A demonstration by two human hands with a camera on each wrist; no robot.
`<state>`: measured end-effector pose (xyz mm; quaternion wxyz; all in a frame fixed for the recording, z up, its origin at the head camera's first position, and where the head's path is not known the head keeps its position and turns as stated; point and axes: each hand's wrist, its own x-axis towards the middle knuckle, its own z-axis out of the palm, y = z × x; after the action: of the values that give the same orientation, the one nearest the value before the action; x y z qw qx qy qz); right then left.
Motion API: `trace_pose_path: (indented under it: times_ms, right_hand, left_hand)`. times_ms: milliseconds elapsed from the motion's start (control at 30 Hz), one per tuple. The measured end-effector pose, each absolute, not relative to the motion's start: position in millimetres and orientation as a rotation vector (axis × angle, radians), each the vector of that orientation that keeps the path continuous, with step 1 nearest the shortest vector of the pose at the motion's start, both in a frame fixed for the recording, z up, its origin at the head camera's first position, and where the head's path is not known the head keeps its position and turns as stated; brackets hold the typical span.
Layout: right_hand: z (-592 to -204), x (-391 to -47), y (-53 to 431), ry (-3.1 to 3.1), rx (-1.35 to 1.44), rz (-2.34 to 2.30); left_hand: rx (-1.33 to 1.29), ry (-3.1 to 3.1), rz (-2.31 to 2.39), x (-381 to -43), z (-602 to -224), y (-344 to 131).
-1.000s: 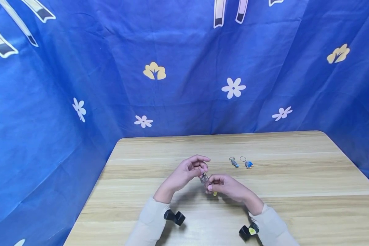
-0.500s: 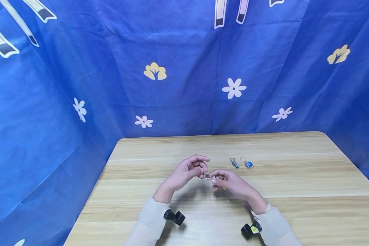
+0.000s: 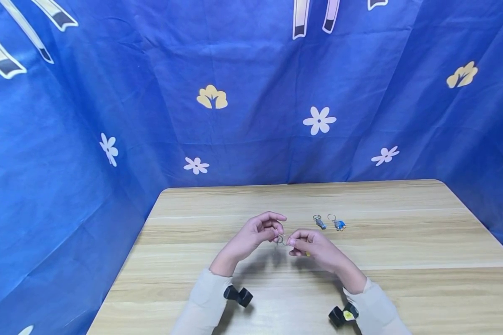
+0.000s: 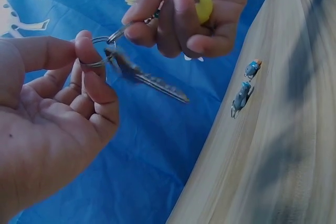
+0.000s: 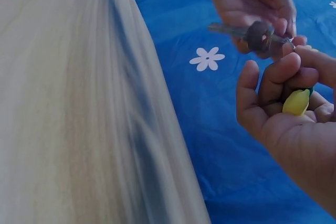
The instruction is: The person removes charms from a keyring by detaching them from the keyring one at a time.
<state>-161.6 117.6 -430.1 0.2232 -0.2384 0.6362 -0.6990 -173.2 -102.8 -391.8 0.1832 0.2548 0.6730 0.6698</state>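
In the head view my left hand (image 3: 251, 236) and right hand (image 3: 314, 246) meet above the table. Thumb and fingertip of the left hand pinch a metal key ring (image 4: 93, 65), from which a notched key (image 4: 160, 85) hangs, slightly blurred. A metal connector (image 4: 119, 31) overlaps the ring, its other end pinched by the right thumb and finger. That connector belongs to a keychain whose yellow lemon-shaped charm (image 5: 296, 102), with a bit of green at the top, lies against the right palm under curled fingers, partly covered by them.
Two more keychains lie farther back on the wooden table (image 3: 193, 209): a grey-blue one (image 3: 320, 222) and a blue one with orange bits (image 3: 339, 225). A blue patterned cloth (image 3: 255, 139) hangs behind and to both sides of the table.
My right hand has drawn a little to the right, widening the gap between the hands. The yellow charm has shifted right along with it. The left hand stays in place.
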Motion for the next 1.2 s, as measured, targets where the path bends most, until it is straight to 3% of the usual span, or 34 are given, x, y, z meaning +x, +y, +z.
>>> trace_pose_path:
  times_ms: [400, 1200]
  right_hand:
    - [-422.4, -157.4, 119.6, 1.691, -0.601, -1.962]
    - [-415.4, -156.6, 123.3, 1.739, -0.699, -1.985]
  left_hand:
    - [0.605, 1.895, 1.826, -173.3, -393.0, -101.3]
    - [0.731, 2.201, 1.625, -174.0, -397.6, -99.2]
